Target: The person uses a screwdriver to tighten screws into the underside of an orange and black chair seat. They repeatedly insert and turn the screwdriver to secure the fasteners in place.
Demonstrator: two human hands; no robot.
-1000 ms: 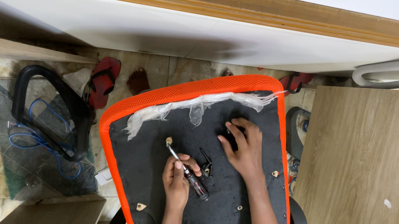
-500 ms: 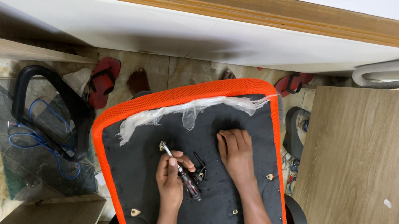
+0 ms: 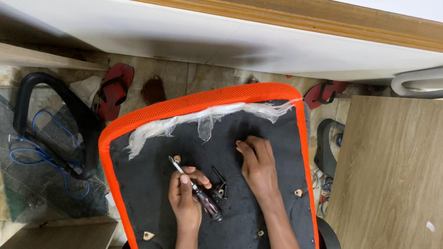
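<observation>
Red sandal (image 3: 115, 90), blue cable (image 3: 38, 154), grey hose (image 3: 438, 84).

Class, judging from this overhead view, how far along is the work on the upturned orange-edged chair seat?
Done: the black underside of the orange-edged chair seat lies bare, with black screws lying loose on it. In hand: the left hand grips a dark-handled screwdriver; the right hand presses flat on the seat. Left: the small tan mounting tabs carry no fittings.

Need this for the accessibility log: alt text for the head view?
Seen from above, the left hand holds a screwdriver over the black underside of an orange-rimmed chair seat, while the right hand rests flat on it beside small black screws. Red sandals lie on the floor beyond.
</observation>
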